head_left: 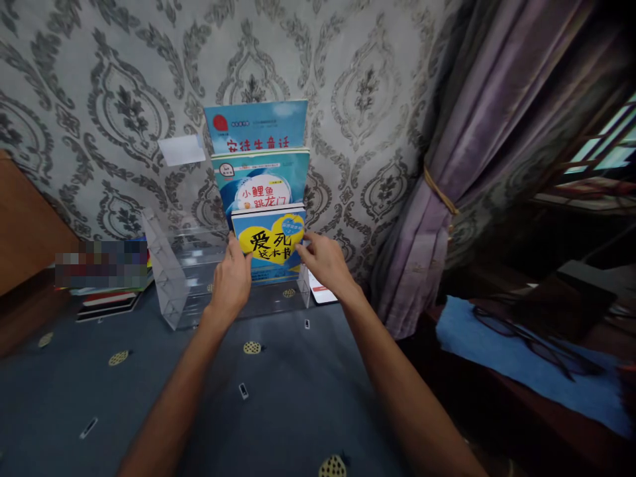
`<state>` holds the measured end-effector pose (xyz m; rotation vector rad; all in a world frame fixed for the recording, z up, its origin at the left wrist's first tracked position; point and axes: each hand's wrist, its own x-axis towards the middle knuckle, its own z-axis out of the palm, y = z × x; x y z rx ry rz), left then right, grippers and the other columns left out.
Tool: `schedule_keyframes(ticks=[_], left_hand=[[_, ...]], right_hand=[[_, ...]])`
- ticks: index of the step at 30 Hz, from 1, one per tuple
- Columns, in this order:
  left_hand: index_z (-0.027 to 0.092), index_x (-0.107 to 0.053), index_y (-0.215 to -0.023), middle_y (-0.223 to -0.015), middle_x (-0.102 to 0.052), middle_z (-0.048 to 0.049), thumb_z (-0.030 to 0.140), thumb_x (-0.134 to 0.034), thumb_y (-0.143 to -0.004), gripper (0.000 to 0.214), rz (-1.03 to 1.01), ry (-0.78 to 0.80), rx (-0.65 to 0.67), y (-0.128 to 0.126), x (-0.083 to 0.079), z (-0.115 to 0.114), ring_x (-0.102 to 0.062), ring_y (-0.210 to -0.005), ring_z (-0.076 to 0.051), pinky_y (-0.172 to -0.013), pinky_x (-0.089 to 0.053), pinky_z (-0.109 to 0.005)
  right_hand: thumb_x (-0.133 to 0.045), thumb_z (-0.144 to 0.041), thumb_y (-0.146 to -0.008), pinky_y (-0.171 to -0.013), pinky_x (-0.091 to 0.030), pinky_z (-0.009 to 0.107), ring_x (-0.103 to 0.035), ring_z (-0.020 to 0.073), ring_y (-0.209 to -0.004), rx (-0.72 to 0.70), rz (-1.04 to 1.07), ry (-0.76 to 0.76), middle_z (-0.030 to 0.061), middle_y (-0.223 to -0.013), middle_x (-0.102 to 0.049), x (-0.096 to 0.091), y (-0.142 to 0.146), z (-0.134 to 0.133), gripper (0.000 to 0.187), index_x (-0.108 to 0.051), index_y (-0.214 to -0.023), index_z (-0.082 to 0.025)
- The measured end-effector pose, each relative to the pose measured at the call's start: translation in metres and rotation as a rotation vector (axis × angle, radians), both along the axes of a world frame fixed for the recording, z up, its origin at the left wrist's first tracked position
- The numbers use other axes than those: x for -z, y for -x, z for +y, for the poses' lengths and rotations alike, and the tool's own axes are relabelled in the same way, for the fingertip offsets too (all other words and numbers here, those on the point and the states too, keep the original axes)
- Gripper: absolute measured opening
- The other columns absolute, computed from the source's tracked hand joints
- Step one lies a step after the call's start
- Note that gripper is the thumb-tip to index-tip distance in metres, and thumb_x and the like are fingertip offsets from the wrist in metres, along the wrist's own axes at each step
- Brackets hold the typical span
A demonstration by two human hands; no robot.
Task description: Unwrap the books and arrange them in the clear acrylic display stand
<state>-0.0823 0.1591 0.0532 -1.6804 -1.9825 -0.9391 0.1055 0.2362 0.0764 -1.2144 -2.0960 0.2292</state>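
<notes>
Between my two hands is a blue book with a yellow heart on its cover, standing upright in a clear acrylic book rack. My left hand grips its left edge, thumb on the front. At the opposite edge my right hand pinches the cover with thumb and fingers. Behind it, one tier higher, stands a teal book with red and white lettering. A taller light-blue book rises at the back. The lower part of each rear book is hidden by the one in front.
Left of the rack lies a stack of books. A phone-like device lies behind my right wrist. Patterned wallpaper backs the dark tablecloth. To the right hang a tied purple curtain and, below, eyeglasses on a blue cloth.
</notes>
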Motion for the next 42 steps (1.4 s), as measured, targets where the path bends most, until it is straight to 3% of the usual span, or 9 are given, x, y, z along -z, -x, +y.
schedule_keyframes(ticks=[4,10,17,29,42], left_hand=[[-0.001,-0.028,-0.146,-0.126,-0.063,-0.0297,0.024,-0.045,-0.099,0.057,-0.009,0.031,-0.020,-0.002,-0.003,0.000,-0.070,-0.106,-0.036,-0.084,-0.058,-0.045],[0.004,-0.028,-0.147,-0.125,-0.065,-0.0280,0.025,-0.040,-0.100,0.054,-0.004,0.024,-0.034,-0.003,-0.005,0.001,-0.071,-0.101,-0.034,-0.082,-0.059,-0.047],[0.004,-0.023,-0.151,-0.119,-0.068,-0.0275,0.026,-0.039,-0.099,0.058,-0.011,0.050,-0.063,-0.004,-0.007,0.000,-0.072,-0.095,-0.034,-0.081,-0.059,-0.046],[0.001,-0.027,-0.148,-0.127,-0.064,-0.0283,0.025,-0.041,-0.099,0.056,-0.041,0.031,-0.033,-0.005,-0.004,0.000,-0.070,-0.102,-0.033,-0.083,-0.058,-0.044],[0.004,-0.027,-0.149,-0.131,-0.061,-0.0293,0.024,-0.042,-0.099,0.056,-0.044,0.022,-0.010,-0.003,-0.004,-0.001,-0.068,-0.109,-0.035,-0.087,-0.058,-0.049]], right_hand=[[-0.052,-0.026,-0.091,-0.071,-0.043,0.030,-0.070,0.0224,-0.075,-0.050,0.062,0.046,0.0076,-0.076,-0.075,0.001,-0.001,0.003,0.029,-0.071,-0.110,-0.016],[-0.052,-0.026,-0.090,-0.072,-0.046,0.031,-0.072,0.0236,-0.075,-0.072,0.111,0.103,0.0055,-0.066,-0.073,0.000,-0.003,0.003,0.031,-0.072,-0.112,-0.014],[-0.053,-0.020,-0.091,-0.072,-0.050,0.030,-0.073,0.0228,-0.073,-0.090,0.151,0.155,0.0051,-0.067,-0.074,-0.004,-0.002,-0.001,0.032,-0.072,-0.116,-0.014],[-0.050,-0.023,-0.094,-0.073,-0.045,0.030,-0.071,0.0257,-0.086,0.060,-0.042,0.051,0.0083,-0.083,-0.076,-0.008,0.005,-0.012,0.026,-0.072,-0.106,-0.018],[-0.050,-0.026,-0.095,-0.068,-0.039,0.030,-0.069,0.0248,-0.081,0.050,-0.102,0.002,0.0102,-0.089,-0.076,-0.004,0.002,-0.006,0.024,-0.070,-0.105,-0.018]])
